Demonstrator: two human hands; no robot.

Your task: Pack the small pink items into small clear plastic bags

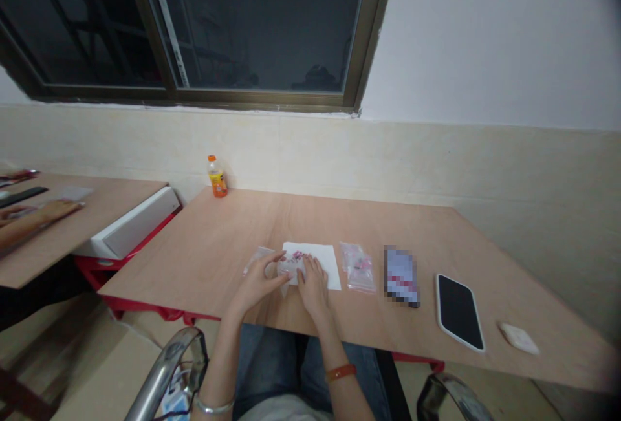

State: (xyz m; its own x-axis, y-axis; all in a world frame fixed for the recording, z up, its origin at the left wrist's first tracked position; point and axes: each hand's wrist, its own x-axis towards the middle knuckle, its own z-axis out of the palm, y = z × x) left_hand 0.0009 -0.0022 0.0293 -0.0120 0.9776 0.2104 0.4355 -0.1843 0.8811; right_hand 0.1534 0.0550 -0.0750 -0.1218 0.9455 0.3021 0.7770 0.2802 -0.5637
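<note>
A sheet of white paper (332, 269) lies on the table in front of me, with small pink and dark pieces (297, 255) near its upper left part. My left hand (259, 284) curves its thumb and fingers around a clear plastic bag (287, 267) at the paper's left side. On the paper, my right hand (314, 284) rests palm down with its fingers stretched out, the tips beside the small pieces. Another clear bag (261, 254) lies partly hidden behind my left hand. Right of the paper are clear zip bags (359, 269) with pink contents.
A pixelated item (402, 277), a tablet-like device (459, 311) with a dark screen and a whitish flat object (519, 337) lie to the right. An orange-capped bottle (217, 178) stands at the back left. At the neighbouring table, another person's arm (36, 222) shows.
</note>
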